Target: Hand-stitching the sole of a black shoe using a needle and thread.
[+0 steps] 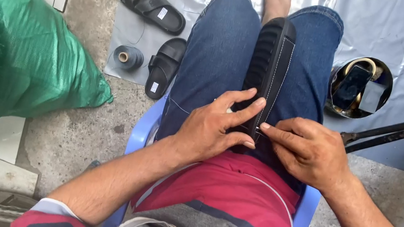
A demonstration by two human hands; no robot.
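Head view: a green sack (10,41) fills nine o'clock; a black sandal (269,70), likely light, stiff-soled and grippy, lies clamped between the knees. The left hand (213,126) presses its near end; the right hand (308,152) pinches the stitched edge, best held there

The black sandal (269,70) stands on edge between the knees, lengthwise along the lap — ribbed sole facing left, flat side panel with a white stitch line facing right. Its far end points toward the bare foot; its near end sits at the lap — partly covered by both hands.
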